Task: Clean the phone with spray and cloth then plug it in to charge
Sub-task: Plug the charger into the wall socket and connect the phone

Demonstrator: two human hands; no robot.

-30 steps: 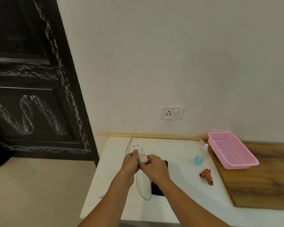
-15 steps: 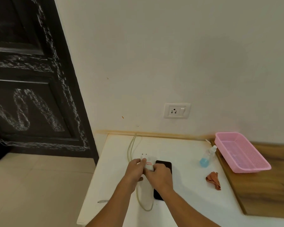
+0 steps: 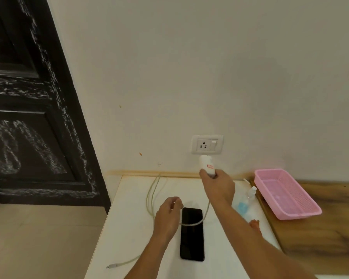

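Note:
A black phone (image 3: 191, 234) lies screen up on the white table (image 3: 129, 218). My right hand (image 3: 218, 186) is shut on a white charger adapter (image 3: 206, 165), raised just below the wall socket (image 3: 207, 144), apart from it. From the adapter a pale cable (image 3: 151, 196) loops over the table and crosses the phone. Its free plug end (image 3: 111, 266) rests near the table's front left edge. My left hand (image 3: 167, 216) hovers left of the phone with fingers curled near the cable; whether it grips the cable is unclear. A spray bottle (image 3: 245, 202) with blue liquid and an orange cloth (image 3: 255, 224) sit behind my right forearm.
A pink plastic basket (image 3: 286, 194) stands on a wooden board (image 3: 320, 238) at the right. A black door (image 3: 28, 117) fills the left, with tiled floor (image 3: 38, 238) beside the table. The socket has a switch (image 3: 213, 144) on its right side.
Both hands held the adapter together over the phone. Now my right hand has carried it up toward the socket, and my left hand has let go and stayed by the phone.

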